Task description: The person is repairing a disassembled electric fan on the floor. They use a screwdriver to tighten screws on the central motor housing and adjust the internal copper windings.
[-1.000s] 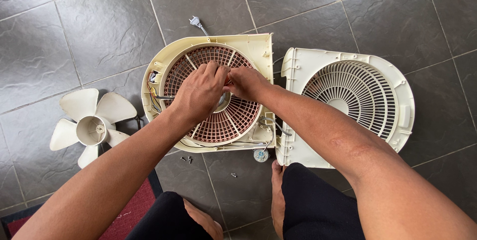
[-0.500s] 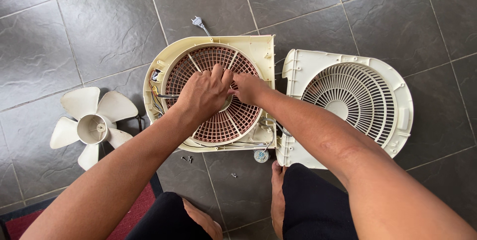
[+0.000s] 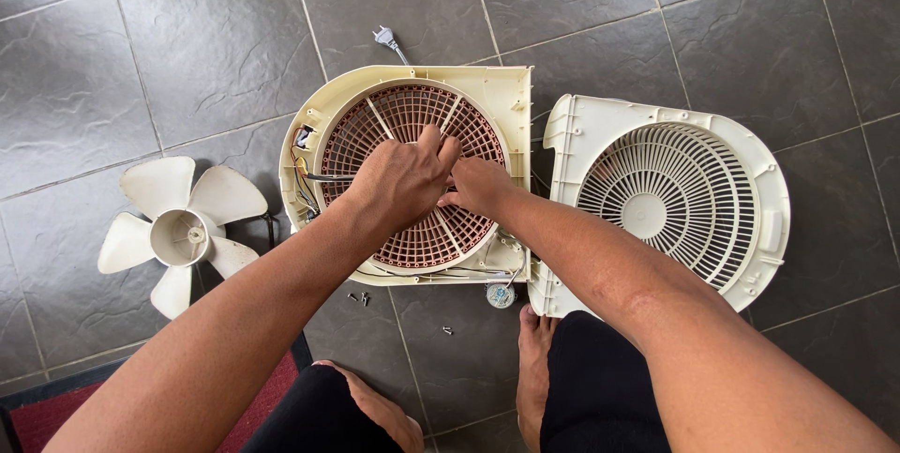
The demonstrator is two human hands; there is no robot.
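Fan housing (image 3: 506,97), cream, lying flat on grey tile floor (image 3: 187,40), brown round grille (image 3: 412,120) set in its middle. Left hand (image 3: 401,181) resting on grille centre, fingers curled together, pressing down. Right hand (image 3: 478,186) touching it at grille's right half, fingers bunched; whatever is pinched, if anything, hidden, cannot tell. White front cover (image 3: 670,200) just right of housing. Loose fan blade (image 3: 178,233) well left of housing. Plug (image 3: 383,37) just above housing. Small screws (image 3: 360,298) just below housing.
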